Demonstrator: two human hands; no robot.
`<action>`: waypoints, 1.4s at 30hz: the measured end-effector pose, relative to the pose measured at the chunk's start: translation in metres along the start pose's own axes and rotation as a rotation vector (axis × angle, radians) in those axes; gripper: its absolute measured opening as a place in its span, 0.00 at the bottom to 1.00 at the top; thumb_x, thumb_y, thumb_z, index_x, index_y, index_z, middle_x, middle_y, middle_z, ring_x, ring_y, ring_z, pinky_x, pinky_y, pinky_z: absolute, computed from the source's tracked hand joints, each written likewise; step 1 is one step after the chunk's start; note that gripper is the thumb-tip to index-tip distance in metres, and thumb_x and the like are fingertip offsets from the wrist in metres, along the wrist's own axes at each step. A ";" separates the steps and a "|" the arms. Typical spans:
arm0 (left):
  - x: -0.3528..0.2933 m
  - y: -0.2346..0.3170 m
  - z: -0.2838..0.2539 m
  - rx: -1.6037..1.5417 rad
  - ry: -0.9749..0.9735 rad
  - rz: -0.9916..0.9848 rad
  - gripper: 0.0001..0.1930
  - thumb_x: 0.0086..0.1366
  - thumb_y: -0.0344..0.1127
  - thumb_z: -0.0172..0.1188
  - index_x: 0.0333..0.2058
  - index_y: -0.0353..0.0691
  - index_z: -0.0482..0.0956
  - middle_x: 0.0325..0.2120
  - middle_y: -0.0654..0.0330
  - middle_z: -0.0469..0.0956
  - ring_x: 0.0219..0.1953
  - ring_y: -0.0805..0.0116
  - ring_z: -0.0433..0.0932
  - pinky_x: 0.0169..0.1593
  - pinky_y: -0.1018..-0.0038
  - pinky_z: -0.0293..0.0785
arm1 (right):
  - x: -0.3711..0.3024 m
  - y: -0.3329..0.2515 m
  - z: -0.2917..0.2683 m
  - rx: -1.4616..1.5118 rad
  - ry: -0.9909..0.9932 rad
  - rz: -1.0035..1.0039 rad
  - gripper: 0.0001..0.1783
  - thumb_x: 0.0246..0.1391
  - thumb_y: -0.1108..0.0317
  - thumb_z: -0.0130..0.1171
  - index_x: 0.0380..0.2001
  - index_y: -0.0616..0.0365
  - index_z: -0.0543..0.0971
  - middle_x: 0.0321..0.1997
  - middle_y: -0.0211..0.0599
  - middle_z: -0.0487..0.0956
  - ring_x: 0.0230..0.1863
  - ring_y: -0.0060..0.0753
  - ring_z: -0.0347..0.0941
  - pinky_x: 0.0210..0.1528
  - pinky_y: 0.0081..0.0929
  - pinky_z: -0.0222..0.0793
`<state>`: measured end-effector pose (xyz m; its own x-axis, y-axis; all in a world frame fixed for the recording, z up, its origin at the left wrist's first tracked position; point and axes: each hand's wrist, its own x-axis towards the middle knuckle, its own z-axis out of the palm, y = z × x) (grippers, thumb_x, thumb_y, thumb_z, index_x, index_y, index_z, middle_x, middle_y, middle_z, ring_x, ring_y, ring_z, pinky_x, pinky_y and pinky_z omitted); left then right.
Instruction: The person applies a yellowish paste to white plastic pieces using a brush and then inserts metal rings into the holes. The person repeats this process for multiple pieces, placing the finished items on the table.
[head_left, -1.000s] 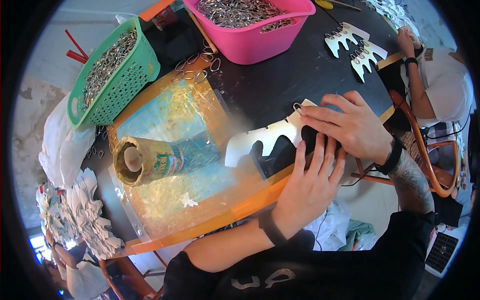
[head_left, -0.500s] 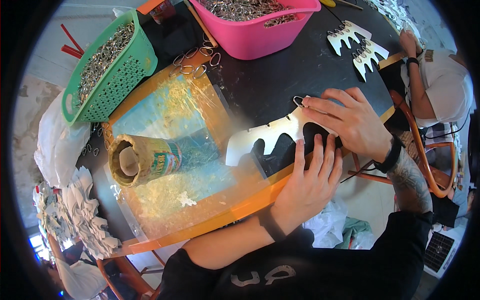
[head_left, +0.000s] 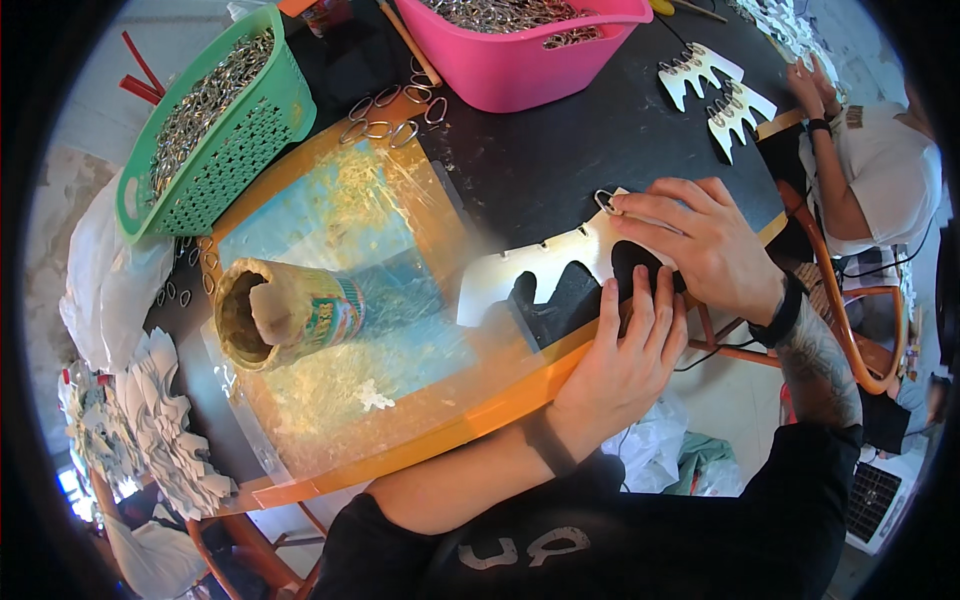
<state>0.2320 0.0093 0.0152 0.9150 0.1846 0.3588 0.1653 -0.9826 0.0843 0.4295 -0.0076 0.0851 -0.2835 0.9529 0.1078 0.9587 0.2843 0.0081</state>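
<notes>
A white, flat piece with a scalloped lower edge and small slots along its top (head_left: 540,268) lies on the black tabletop near its front edge. An oval metal ring (head_left: 604,200) stands at its upper edge. My right hand (head_left: 700,240) is closed over the right end of the piece, its index fingertip against the ring; the thumb is mostly hidden. From below, my left hand (head_left: 625,350) reaches the lower edge with fingers stretched out, tips at the piece. Further back, finished-looking white pieces with rings (head_left: 740,112) lie on the table.
A glue-crusted can (head_left: 340,305) lies tilted on a stained sheet (head_left: 400,400) to the left. Loose rings (head_left: 378,130) lie behind it. A green basket (head_left: 250,130) and a pink basket (head_left: 520,85) hold many rings. White cut pieces (head_left: 170,420) pile at left. A co-worker (head_left: 870,170) sits at right.
The view has shifted slightly. Both hands and the white piece stay almost in place, with the right fingers still at the ring.
</notes>
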 end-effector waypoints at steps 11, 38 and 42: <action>-0.003 -0.001 0.001 -0.050 0.026 0.015 0.27 0.70 0.43 0.49 0.61 0.31 0.74 0.65 0.37 0.68 0.67 0.38 0.67 0.67 0.38 0.61 | 0.014 -0.003 -0.017 0.134 0.015 0.056 0.26 0.49 0.77 0.61 0.55 0.60 0.81 0.59 0.39 0.81 0.57 0.45 0.75 0.52 0.38 0.68; -0.003 0.002 0.003 -0.006 0.061 0.034 0.27 0.70 0.46 0.53 0.61 0.33 0.73 0.63 0.42 0.70 0.67 0.41 0.66 0.66 0.37 0.61 | 0.212 -0.035 0.016 0.093 0.023 0.064 0.11 0.49 0.71 0.63 0.37 0.63 0.80 0.34 0.51 0.83 0.41 0.55 0.82 0.43 0.46 0.78; -0.007 -0.005 0.000 0.062 0.071 0.003 0.27 0.70 0.46 0.52 0.61 0.34 0.73 0.64 0.43 0.70 0.67 0.42 0.66 0.66 0.38 0.62 | 0.185 -0.032 -0.005 0.198 0.033 -0.010 0.07 0.51 0.68 0.63 0.34 0.57 0.83 0.33 0.45 0.84 0.39 0.52 0.82 0.42 0.49 0.76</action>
<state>0.2243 0.0132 0.0124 0.8876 0.1806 0.4238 0.1874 -0.9819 0.0259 0.3469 0.1592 0.1100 -0.2888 0.9469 0.1411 0.9317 0.3119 -0.1862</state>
